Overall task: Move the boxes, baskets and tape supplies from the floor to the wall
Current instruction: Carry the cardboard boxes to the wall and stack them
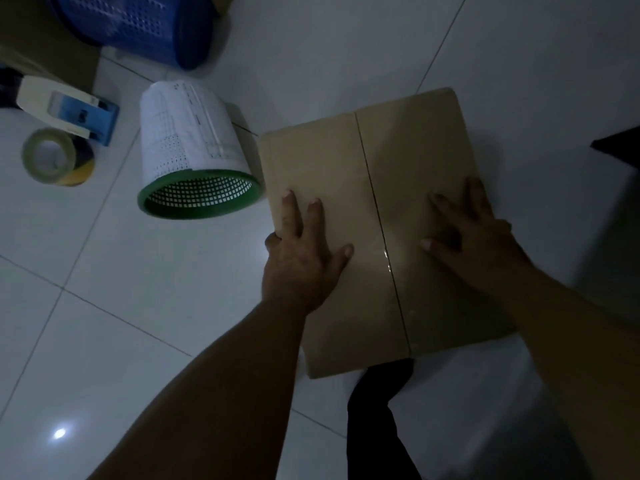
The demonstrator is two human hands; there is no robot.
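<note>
- Left hand (303, 251) lies flat on top of a brown cardboard box (346, 157), fingers straight and spread, close to the box's left edge at the centre of the frame.
- Right hand (474, 237) rests on the same top face toward its right edge, fingers splayed, thumb pointing at the taped seam (372, 188) that runs the length of the lid.
- The closed box sits on a white tiled floor (138, 306) and fills the middle of the frame.
- Just left of the box, a green-rimmed mesh basket (194, 157) wrapped in printed paper lies on its side, mouth toward the camera.
- Farther left, a clear tape roll (46, 155) overlaps a yellow-and-black tape roll (81, 168), with a beige and blue tape dispenser (65, 110) just above them.
- A blue perforated basket (131, 22) lies at the upper left, beside more cardboard (45, 53).
- A dark trouser leg (377, 417) shows at the bottom centre, below the box.
</note>
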